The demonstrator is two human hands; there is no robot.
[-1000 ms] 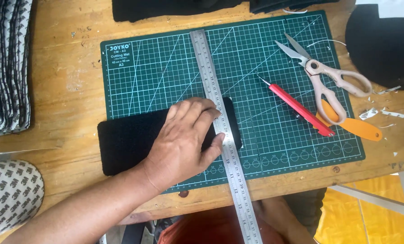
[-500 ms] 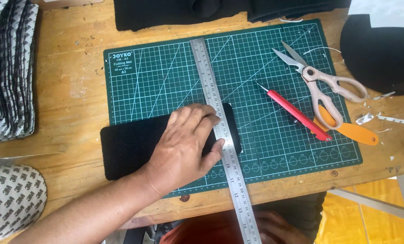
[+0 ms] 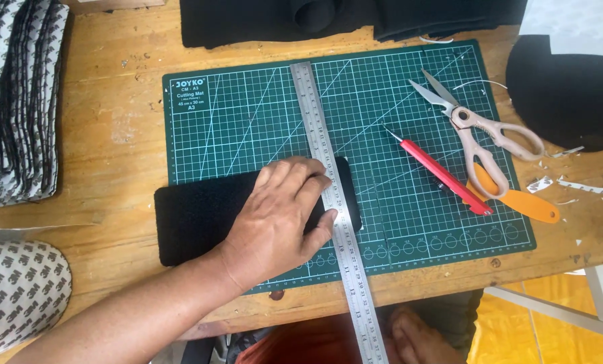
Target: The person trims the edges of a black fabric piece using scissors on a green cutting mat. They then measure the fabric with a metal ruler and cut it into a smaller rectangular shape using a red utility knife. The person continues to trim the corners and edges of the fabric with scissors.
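Left hand (image 3: pixel 281 216) flat, fingers spread, pressing black foam piece (image 3: pixel 200 222) and steel ruler (image 3: pixel 332 202) onto green cutting mat (image 3: pixel 247 114); unchanged from a second ago. Right hand out of view. Red knife (image 3: pixel 443 175) untouched beside scissors (image 3: pixel 483 141).

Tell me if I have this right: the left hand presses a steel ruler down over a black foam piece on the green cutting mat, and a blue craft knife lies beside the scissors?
Not quite. The craft knife is red, not blue, as the head view shows. The rest holds: the left hand presses the steel ruler over the black foam piece on the green cutting mat, with the knife beside the scissors.
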